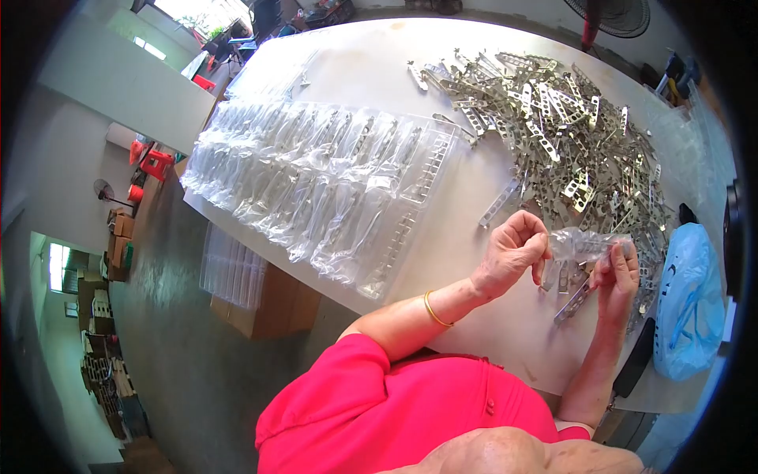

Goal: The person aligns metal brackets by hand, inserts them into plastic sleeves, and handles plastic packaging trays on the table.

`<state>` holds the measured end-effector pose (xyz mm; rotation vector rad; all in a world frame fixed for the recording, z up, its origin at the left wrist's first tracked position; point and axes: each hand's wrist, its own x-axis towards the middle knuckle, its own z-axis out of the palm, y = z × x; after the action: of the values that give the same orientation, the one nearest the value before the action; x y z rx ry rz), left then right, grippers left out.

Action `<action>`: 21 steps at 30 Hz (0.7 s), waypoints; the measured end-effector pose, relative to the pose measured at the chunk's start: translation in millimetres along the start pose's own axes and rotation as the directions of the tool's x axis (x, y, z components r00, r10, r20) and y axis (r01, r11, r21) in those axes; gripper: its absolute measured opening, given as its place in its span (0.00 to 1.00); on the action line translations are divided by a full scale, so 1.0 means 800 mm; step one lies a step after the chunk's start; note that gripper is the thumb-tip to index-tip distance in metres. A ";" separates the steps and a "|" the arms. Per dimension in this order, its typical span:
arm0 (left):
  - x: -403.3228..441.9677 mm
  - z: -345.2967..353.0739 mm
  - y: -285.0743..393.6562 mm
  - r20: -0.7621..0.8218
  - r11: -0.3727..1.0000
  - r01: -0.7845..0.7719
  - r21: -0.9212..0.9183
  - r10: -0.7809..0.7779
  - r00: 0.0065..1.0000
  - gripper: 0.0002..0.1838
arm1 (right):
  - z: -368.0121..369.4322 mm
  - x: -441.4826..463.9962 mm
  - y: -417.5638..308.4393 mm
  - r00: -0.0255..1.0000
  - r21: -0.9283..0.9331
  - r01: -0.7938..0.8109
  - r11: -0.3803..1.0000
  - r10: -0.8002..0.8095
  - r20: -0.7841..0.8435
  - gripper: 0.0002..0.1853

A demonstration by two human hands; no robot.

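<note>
Hands (512,254) on clear plastic bag (583,246)

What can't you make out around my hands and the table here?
All in the head view:
Clear bag between left hand and right hand: creases and glare obscure any contents.
Metal strips: upper ones hide those beneath.
Blue bag: its plastic hides any contents.
Fan: cut off by the top edge.
</note>
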<state>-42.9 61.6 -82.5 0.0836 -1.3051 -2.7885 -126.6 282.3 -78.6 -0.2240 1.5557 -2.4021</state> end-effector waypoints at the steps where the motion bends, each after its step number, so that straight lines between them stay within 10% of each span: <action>1: 0.001 -0.001 0.000 -0.017 1.000 -0.027 -0.004 0.027 0.999 0.04 | -0.003 0.002 0.000 1.000 0.000 -0.001 1.000 0.001 0.000 0.07; 21: -0.012 0.024 0.007 0.024 0.894 -0.074 0.442 0.070 0.997 0.23 | 0.002 -0.005 0.001 0.988 -0.244 0.145 0.959 -0.151 -0.007 0.06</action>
<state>-34.3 73.2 -65.8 0.0437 -1.8785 -2.3771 -122.0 281.6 -78.6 -0.3717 1.9081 -2.3254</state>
